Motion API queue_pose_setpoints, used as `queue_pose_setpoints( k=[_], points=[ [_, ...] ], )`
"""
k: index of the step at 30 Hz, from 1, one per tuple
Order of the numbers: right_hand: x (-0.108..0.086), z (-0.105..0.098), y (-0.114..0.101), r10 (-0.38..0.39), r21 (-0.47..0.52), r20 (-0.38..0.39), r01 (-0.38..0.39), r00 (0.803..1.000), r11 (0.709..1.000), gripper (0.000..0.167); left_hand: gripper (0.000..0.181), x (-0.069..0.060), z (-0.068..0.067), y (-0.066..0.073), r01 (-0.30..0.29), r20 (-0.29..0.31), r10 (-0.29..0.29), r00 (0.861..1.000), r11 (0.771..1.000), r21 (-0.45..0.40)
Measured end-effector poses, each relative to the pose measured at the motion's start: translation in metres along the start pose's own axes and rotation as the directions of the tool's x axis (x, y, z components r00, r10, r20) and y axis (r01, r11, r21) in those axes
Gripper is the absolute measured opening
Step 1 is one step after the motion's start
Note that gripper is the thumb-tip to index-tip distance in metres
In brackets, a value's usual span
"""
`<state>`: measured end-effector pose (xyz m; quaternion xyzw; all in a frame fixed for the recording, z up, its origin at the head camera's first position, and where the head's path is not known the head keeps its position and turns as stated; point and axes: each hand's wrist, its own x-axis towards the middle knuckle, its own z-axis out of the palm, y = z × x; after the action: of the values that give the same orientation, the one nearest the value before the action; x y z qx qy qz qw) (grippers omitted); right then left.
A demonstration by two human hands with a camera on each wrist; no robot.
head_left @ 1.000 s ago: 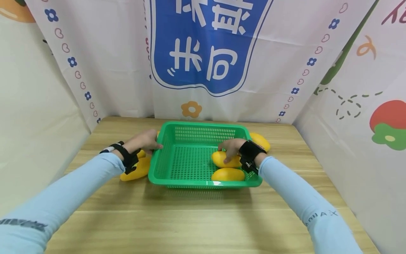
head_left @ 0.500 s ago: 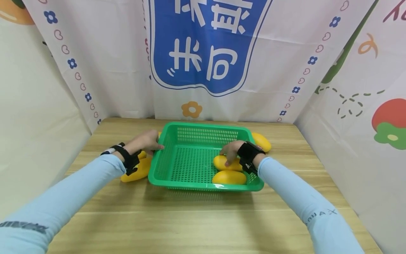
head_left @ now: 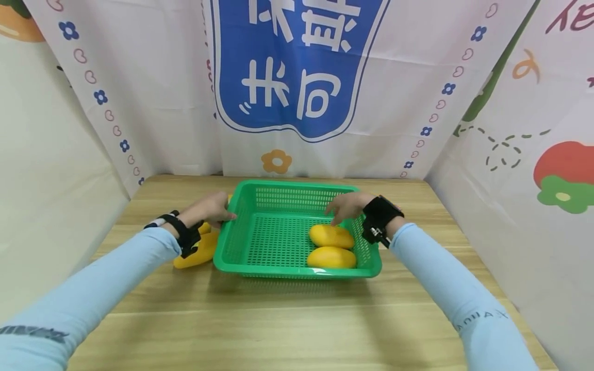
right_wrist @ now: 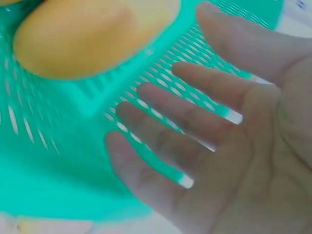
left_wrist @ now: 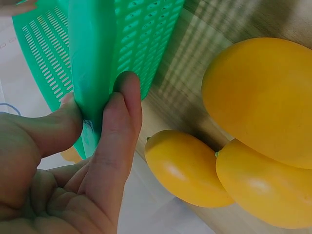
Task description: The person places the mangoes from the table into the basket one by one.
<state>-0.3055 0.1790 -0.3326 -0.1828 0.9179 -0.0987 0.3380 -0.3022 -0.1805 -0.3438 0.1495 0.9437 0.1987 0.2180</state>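
Right grip (head_left: 348,205) lifted off 1 mango (head_left: 331,236), spread, seemingly clear of basket wall (head_left: 297,198); left grip (head_left: 211,207) pinches rim (head_left: 278,271).

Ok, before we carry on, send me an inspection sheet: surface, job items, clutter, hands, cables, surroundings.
Surface: wooden table, light grain, bare in front of the basket.
Job items: green basket on the table; one mango lies inside toward the right end, another mango just behind it. The left wrist view shows three mangoes outside, beside the basket.
Clutter: nothing seen.
Left hand: pinches the basket's left rim.
Right hand: fingers spread over the basket's right side, holding nothing.
Cables: nothing seen.
Surroundings: printed cloth behind the table and on both sides.
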Motion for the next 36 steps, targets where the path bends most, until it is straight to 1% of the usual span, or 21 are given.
queue_pose_setpoints(
  k=[1,2,4,6,8,11,13,16,18,21,23,27,29,32,36],
  points=[
    [-0.002,-0.005,0.004,-0.026,0.024,-0.022,0.027,0.999,0.999,0.053,0.022,0.000,0.000,0.000,0.000,0.000,0.000,1.000,1.000,0.004],
    [-0.005,-0.009,0.008,-0.044,0.028,-0.054,0.046,0.998,0.999,0.052,0.022,0.000,-0.001,-0.001,-0.005,0.000,0.005,1.000,1.000,0.008],
    [-0.012,-0.019,0.018,-0.076,0.046,-0.129,0.083,0.989,0.996,0.049,0.023,-0.001,-0.002,-0.001,-0.008,-0.002,0.008,1.000,1.000,0.011],
    [-0.019,-0.026,0.028,-0.088,0.111,-0.183,0.110,0.979,0.988,0.048,0.023,-0.001,-0.002,-0.002,-0.005,-0.004,0.005,1.000,1.000,0.014],
    [-0.025,-0.032,0.038,-0.079,0.159,-0.239,0.119,0.968,0.980,0.046,0.024,-0.002,-0.002,-0.003,-0.009,-0.004,0.009,1.000,1.000,0.015],
    [-0.034,-0.037,0.052,-0.074,0.241,-0.284,0.146,0.956,0.959,0.045,0.023,-0.002,-0.002,-0.004,-0.003,0.002,0.003,1.000,1.000,0.008],
    [-0.037,-0.039,0.060,-0.071,0.263,-0.315,0.159,0.946,0.951,0.044,0.024,-0.002,-0.002,-0.005,-0.010,0.009,0.010,1.000,1.000,0.004],
    [-0.040,-0.040,0.070,-0.065,0.283,-0.351,0.172,0.934,0.944,0.042,0.022,-0.002,-0.003,-0.005,-0.005,0.019,0.005,1.000,1.000,-0.003],
    [-0.041,-0.039,0.078,-0.055,0.304,-0.362,0.174,0.930,0.937,0.042,0.019,-0.003,-0.004,-0.005,-0.005,0.025,0.006,1.000,1.000,-0.010],
    [-0.042,-0.035,0.090,-0.034,0.320,-0.363,0.159,0.931,0.934,0.042,0.014,-0.003,-0.005,-0.003,-0.016,0.036,0.017,0.999,1.000,-0.025],
    [-0.040,-0.032,0.099,-0.012,0.340,-0.352,0.140,0.936,0.930,0.042,0.010,-0.004,-0.005,-0.001,-0.019,0.044,0.021,0.999,0.999,-0.041],
    [-0.033,-0.025,0.115,0.031,0.382,-0.329,0.103,0.944,0.918,0.043,0.007,-0.005,-0.006,0.003,-0.024,0.058,0.027,0.998,0.999,-0.043],
    [-0.027,-0.021,0.122,0.050,0.390,-0.322,0.085,0.945,0.917,0.043,0.007,-0.005,-0.006,0.004,-0.027,0.066,0.030,0.997,0.999,-0.040],
    [-0.018,-0.014,0.132,0.085,0.357,-0.327,0.040,0.941,0.933,0.045,0.008,-0.004,-0.006,0.005,-0.033,0.080,0.035,0.996,0.999,-0.029],
    [-0.005,-0.005,0.140,0.130,0.247,-0.363,-0.040,0.923,0.968,0.049,0.011,-0.003,-0.005,0.005,-0.015,0.090,0.018,0.996,0.999,-0.032]
  ],
)
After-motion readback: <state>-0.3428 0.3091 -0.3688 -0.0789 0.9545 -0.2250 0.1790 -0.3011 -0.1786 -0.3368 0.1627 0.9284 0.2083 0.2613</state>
